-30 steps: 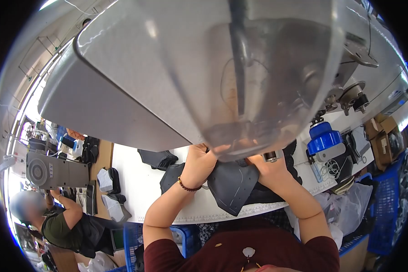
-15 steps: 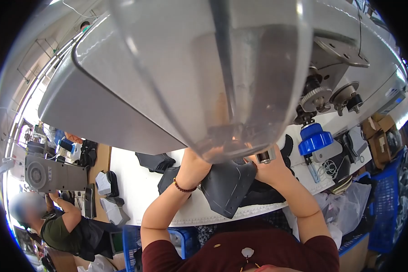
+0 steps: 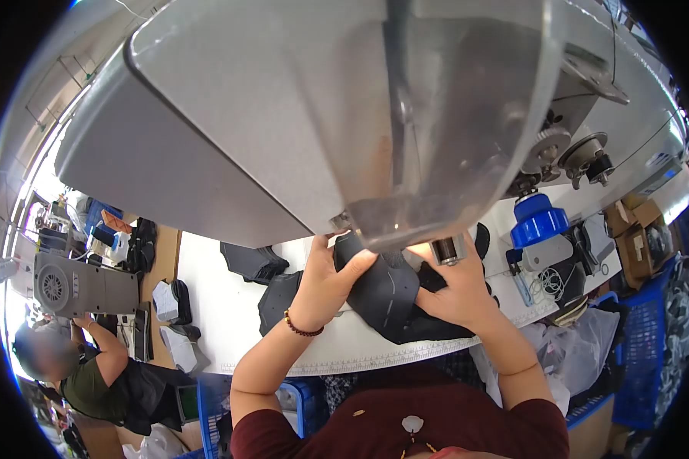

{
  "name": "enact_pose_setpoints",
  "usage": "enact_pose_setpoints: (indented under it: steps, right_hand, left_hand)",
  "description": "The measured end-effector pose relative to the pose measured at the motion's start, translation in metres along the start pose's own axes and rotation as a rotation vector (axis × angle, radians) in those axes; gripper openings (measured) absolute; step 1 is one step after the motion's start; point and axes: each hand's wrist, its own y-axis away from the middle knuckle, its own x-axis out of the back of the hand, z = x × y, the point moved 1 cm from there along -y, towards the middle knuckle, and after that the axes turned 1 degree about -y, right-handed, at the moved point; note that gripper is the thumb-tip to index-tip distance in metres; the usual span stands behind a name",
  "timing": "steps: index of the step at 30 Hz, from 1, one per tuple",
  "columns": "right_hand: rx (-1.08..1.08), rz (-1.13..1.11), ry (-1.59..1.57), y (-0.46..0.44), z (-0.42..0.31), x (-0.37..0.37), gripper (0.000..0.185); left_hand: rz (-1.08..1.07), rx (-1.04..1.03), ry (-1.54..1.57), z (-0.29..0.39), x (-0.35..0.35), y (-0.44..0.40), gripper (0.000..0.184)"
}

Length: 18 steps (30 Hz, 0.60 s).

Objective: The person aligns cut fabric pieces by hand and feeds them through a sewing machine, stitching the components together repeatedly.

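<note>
Under the head of a grey sewing machine (image 3: 207,99), a dark piece with a dashed light line (image 3: 383,294) lies between my hands. My left hand (image 3: 329,279) has its thumb on the piece's upper left part; its fingers are apart, their tips partly hidden by the machine. My right hand (image 3: 455,287) touches the right edge with its thumb, its other fingers partly behind the clear guard (image 3: 444,176) and a metal cylinder. More dark pieces (image 3: 254,262) lie left of my left hand, and others lie beneath and right of the held one.
A blue knob (image 3: 538,220) and coiled string (image 3: 551,284) are on the right, near cardboard boxes (image 3: 639,241) and a blue crate (image 3: 641,359). At the left a co-worker (image 3: 92,382) sits at another machine (image 3: 88,287). A ruler edge (image 3: 360,357) runs along the white table's front.
The dark piece has turned and shifted up, its pointed lower end now lying lower right. My hands have spread, with both thumbs now clearly visible. The view has shifted slightly.
</note>
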Motion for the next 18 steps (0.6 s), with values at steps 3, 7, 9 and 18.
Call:
enact_pose_setpoints:
  steps: [3,7,9,18]
  right_hand:
    - [-0.363,-0.107,-0.505,0.018,0.003,-0.007,0.030]
    - [-0.560,-0.116,-1.157,0.026,0.012,-0.029,0.021]
    - [-0.546,-0.089,-1.201,0.029,0.014,-0.031,0.022]
    - [-0.516,-0.128,-1.101,0.032,0.016,-0.027,0.021]
  left_hand:
    - [-0.127,-0.001,-0.104,0.013,0.004,-0.003,0.052]
    - [-0.265,-0.138,-0.133,0.009,0.011,-0.011,0.060]
    - [-0.289,-0.144,-0.134,0.007,0.013,-0.014,0.059]
    - [-0.289,-0.101,-0.030,0.011,0.006,-0.008,0.043]
